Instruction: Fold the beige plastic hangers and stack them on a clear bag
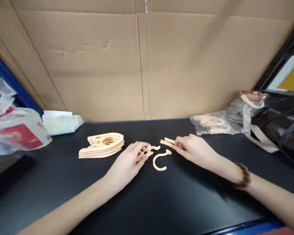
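Note:
Near the middle of the black table, my left hand point(128, 160) has its fingers closed around a cream plastic piece point(149, 152) with a curved end. To the right, my right hand point(189, 147) pinches flat cream plastic strips point(167, 142), whose ends stick out leftward past the fingertips. Between the two hands lies a loose cream hanger hook point(157, 164), with a small knob at its upper end. Left of my left hand sits a stack of cream hanger parts point(103, 149), several layers high. Part of what each hand holds is hidden by the fingers.
A cardboard wall point(93, 65) rises behind the black table point(142, 202). At the right are a clear bag of cream parts point(213, 124) and a black bag point(281, 120) with a pale strap. To the left stand a white plastic tub point(36, 130) and a tissue pack point(62, 123).

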Demonstrator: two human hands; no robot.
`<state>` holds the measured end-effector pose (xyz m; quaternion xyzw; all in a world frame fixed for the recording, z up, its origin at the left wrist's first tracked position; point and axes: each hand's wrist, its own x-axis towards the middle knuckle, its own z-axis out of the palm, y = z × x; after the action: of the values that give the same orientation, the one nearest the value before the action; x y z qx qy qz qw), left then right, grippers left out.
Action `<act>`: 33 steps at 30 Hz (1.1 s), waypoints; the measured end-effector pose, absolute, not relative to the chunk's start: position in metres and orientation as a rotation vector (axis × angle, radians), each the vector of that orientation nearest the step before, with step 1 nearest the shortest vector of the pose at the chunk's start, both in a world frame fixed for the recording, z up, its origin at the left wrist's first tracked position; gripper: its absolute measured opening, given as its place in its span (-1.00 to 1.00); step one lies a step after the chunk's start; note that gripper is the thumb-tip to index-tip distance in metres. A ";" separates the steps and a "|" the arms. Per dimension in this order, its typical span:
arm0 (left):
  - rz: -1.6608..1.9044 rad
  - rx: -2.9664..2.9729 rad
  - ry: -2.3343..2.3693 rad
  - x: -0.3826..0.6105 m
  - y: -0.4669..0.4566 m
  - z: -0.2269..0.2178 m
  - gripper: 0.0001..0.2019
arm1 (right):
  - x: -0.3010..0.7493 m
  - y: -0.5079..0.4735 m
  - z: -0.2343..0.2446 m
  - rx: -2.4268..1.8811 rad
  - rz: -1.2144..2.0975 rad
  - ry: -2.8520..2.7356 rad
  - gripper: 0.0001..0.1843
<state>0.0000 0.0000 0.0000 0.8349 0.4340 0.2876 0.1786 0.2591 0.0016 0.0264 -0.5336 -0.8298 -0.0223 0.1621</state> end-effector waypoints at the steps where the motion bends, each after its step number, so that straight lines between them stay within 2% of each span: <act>1: 0.832 2.340 1.226 0.001 0.000 0.000 -0.77 | 0.260 0.001 0.027 -1.514 -0.011 -2.352 -0.75; 4: 0.880 2.304 1.214 0.003 -0.001 0.002 -0.74 | 0.263 0.001 0.027 -1.465 0.118 -2.320 -0.80; 8: 0.922 2.328 1.182 0.004 0.000 0.002 -0.69 | 0.264 0.000 0.026 -1.381 0.197 -2.320 -0.77; 18: 0.871 2.440 1.111 0.005 -0.001 0.002 -0.67 | 0.260 -0.002 0.025 -1.572 0.027 -2.331 -0.62; 25: 0.830 2.546 1.165 0.007 0.000 0.008 -0.84 | 0.265 0.002 0.024 -1.569 -0.187 -2.337 -0.76; 33: 0.674 2.501 1.290 0.005 -0.002 0.009 -0.79 | 0.263 0.003 0.020 -1.481 -0.388 -2.411 -0.81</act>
<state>0.0053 -0.0024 0.0086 0.8577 0.4423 0.2312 0.1238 0.2631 0.0031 0.0201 -0.5133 -0.8355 -0.1346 0.1424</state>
